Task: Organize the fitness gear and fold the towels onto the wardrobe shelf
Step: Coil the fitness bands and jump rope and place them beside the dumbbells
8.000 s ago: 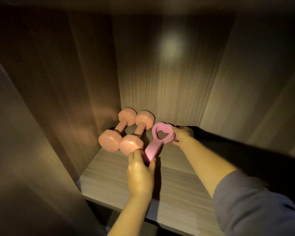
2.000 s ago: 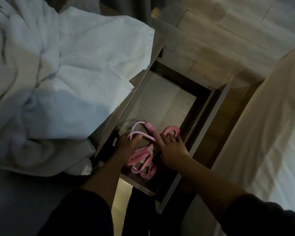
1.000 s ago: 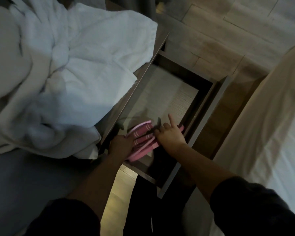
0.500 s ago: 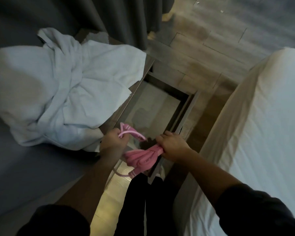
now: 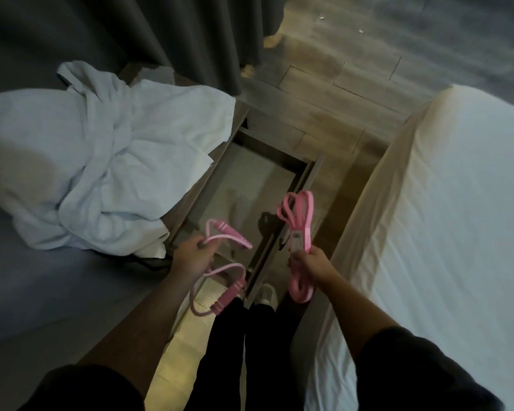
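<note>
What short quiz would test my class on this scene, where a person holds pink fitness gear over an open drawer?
1. What does the right hand grip? A. a towel B. a bundle of flat pink bands C. a dumbbell
2. Fill in: the crumpled white towels lie to the ___ of the drawer.
3. True or false: the left hand grips a pink looped tube with handles.

Key: 1. B. 2. left. 3. True.

Above an open drawer (image 5: 309,176), the left hand (image 5: 190,258) grips a pink tube exerciser (image 5: 220,262). The right hand (image 5: 310,261) grips a bundled pink band (image 5: 298,223). White towels (image 5: 101,170) lie crumpled to the left.
</note>
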A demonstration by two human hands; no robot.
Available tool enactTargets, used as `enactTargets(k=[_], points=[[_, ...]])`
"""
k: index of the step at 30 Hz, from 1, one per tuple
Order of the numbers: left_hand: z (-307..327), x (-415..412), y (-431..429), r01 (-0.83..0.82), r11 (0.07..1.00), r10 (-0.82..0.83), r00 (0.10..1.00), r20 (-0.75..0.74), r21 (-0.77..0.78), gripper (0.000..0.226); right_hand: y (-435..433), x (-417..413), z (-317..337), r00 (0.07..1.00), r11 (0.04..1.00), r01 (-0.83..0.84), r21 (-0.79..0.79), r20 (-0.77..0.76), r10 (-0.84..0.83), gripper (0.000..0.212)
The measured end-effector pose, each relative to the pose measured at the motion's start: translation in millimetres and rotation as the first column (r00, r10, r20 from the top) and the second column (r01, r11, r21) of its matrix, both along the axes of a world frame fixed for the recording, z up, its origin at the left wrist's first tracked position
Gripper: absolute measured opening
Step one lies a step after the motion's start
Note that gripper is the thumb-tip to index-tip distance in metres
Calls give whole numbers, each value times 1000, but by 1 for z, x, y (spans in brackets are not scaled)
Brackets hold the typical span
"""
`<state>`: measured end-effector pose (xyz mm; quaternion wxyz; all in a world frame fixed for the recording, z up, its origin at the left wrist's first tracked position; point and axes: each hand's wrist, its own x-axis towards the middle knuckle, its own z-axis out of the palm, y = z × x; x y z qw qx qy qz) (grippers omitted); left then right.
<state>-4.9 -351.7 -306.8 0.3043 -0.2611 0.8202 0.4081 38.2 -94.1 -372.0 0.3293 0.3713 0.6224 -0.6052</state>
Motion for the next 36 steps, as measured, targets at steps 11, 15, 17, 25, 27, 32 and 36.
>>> enactTargets(k=[11, 15, 17, 25, 27, 32, 36], points=[[4, 34, -1, -30, 998, 21, 984, 179, 50, 23, -16, -4, -3, 883, 851, 464, -247, 211, -420, 37], [4, 37, -6, -84, 994, 71, 982, 177, 68, 23, -28, -17, -6, 876, 845, 479, -238, 194, -442, 39], [3, 37, -8, -83, 996, 76, 983, 167, 39, 23, -30, -21, -10, 882, 856, 467, -221, 182, -434, 40], [1, 38, -37, -89, 984, 124, 963, 239, -151, 31, -59, -41, -25, 872, 821, 489, -294, 182, -455, 32], [3, 38, -48, -88, 981, 135, 949, 284, -171, 31, -69, -50, -32, 880, 819, 475, -322, 175, -441, 29], [3, 41, -64, -45, 972, 114, 949, 295, -232, 30, -97, -73, -46, 901, 838, 433, -333, 165, -400, 20], [1, 58, -66, -26, 956, 114, 950, 290, -291, 30, -118, -89, -49, 917, 848, 399, -350, 151, -369, 30]])
